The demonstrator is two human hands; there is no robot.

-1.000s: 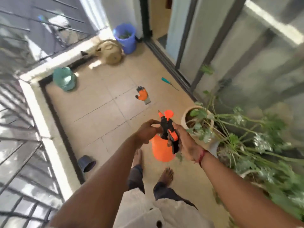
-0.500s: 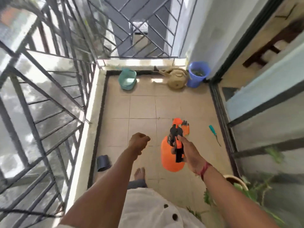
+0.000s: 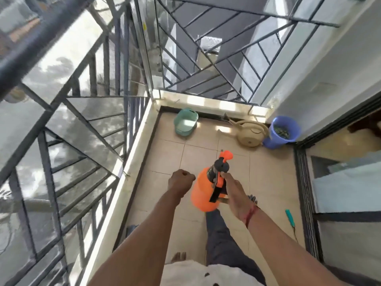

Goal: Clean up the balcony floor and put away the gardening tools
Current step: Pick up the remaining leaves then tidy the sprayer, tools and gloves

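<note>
Along the balcony's left edge: metal railing (image 3: 61, 141). At the far end of the tiled floor (image 3: 165, 157), a teal basin (image 3: 185, 124) sits against the kerb. Mid-frame, left hand (image 3: 180, 181) is held out, fingers clenched in a fist, holding nothing. Just right of it is the orange sprayer (image 3: 203, 195), carried above the floor. Right hand (image 3: 233, 193) has fingers wrapped round its handle. Far right corner: beige watering can (image 3: 250, 134) just beside blue bucket (image 3: 283, 132). Teal-handled tool (image 3: 290, 218) lies on the floor near the door track.
</note>
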